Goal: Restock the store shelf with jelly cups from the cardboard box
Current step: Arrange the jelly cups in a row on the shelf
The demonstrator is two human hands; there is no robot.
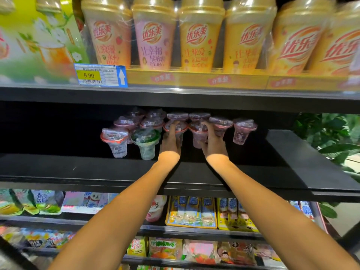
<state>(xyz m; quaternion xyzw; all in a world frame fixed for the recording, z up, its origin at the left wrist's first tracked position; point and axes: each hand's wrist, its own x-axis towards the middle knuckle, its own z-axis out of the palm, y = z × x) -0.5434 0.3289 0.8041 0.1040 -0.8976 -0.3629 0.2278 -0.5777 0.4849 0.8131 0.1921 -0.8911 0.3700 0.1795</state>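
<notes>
Two hands [170, 142] [213, 142], fingers each curled round one jelly cup [176, 131] [198, 136]; one green cup [145, 142].

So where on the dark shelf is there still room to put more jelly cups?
Left of the red-rimmed cup the dark shelf is bare. A bare strip runs along its front edge, and more room lies right of the last purple cup. It is crowded in the middle, where the left hand and right hand hold cups beside the green cup.

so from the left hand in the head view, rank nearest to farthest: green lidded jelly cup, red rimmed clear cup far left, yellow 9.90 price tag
From the left hand:
1. Green lidded jelly cup, just to its left.
2. Red rimmed clear cup, further left on the same shelf.
3. Yellow 9.90 price tag, up on the shelf edge above.
</notes>
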